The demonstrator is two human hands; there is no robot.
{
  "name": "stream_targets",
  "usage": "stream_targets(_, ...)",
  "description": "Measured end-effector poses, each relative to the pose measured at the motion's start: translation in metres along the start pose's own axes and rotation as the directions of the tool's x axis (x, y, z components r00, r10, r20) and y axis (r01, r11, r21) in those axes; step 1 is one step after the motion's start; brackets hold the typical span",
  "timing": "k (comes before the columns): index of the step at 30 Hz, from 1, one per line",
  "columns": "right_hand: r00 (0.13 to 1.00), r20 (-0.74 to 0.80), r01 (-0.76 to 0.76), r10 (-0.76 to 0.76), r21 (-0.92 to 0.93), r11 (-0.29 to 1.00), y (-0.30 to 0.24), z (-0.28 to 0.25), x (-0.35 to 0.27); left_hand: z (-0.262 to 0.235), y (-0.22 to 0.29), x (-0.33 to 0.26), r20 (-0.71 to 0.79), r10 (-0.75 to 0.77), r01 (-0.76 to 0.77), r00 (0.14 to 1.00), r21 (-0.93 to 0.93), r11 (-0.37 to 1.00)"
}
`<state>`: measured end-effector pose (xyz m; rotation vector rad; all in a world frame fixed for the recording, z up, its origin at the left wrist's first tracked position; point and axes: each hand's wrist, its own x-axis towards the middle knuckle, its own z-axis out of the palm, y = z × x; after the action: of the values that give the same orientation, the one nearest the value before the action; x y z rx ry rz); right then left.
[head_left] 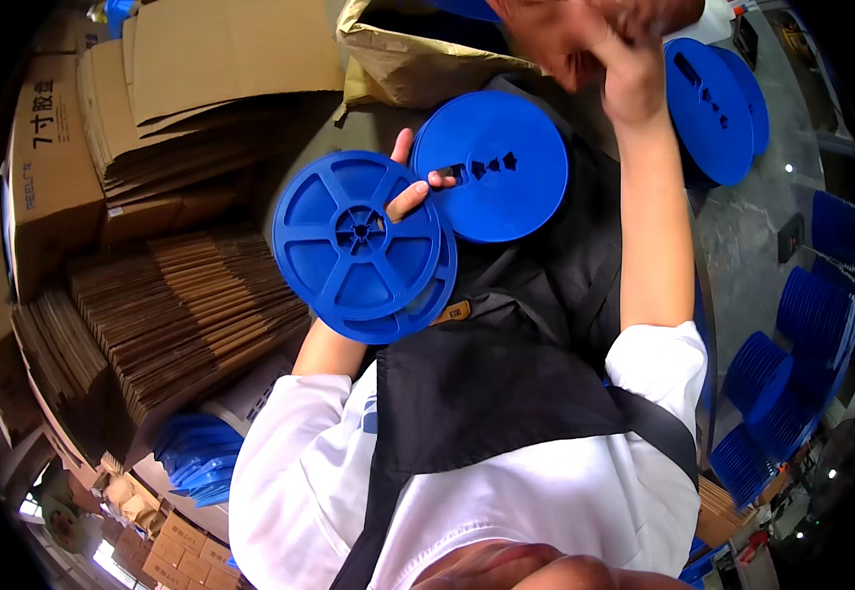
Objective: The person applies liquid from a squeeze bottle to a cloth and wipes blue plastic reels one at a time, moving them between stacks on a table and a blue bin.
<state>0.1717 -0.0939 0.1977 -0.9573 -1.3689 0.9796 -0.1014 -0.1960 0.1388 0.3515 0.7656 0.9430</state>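
Note:
My left hand point(409, 201) grips a blue plastic reel point(334, 270) with spoked, open-windowed sides. Its fingers come through a window, and most of the hand is hidden behind the reel. A second blue flange shows just behind, offset to the lower right; whether it belongs to the same reel I cannot tell. My fingertips lie over the edge of another blue reel point(491, 211), which has a solid face with a slot and small cutouts, above my dark apron. My right hand point(634, 84) is raised at the top, against a blurred reddish-brown shape point(570, 39); its fingers are smeared.
Flattened cardboard point(235, 59) and a long row of folded cartons point(191, 305) fill the left. At the top stands a yellowish sack point(398, 64). More solid-faced blue reels point(707, 128) stand at the upper right, with several stacks of blue reels point(762, 379) along the right.

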Motion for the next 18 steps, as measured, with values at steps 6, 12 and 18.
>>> stream_targets(6,0.961,-0.244,-0.14,0.131,-0.02,0.99,0.024,0.015,-0.146,-0.015,-0.005,0.011,0.062,0.008,-0.006,0.998,-0.024,1.0)
stream_targets(12,0.867,-0.408,-0.292,0.287,0.052,0.955,0.046,0.036,-0.2,-0.028,-0.001,0.015,0.091,-0.001,-0.005,0.996,0.061,0.998)
stream_targets(18,0.829,-0.435,-0.16,0.351,0.417,0.895,0.043,0.04,-0.167,-0.034,-0.002,0.017,0.114,-0.009,-0.005,0.993,0.123,0.992)
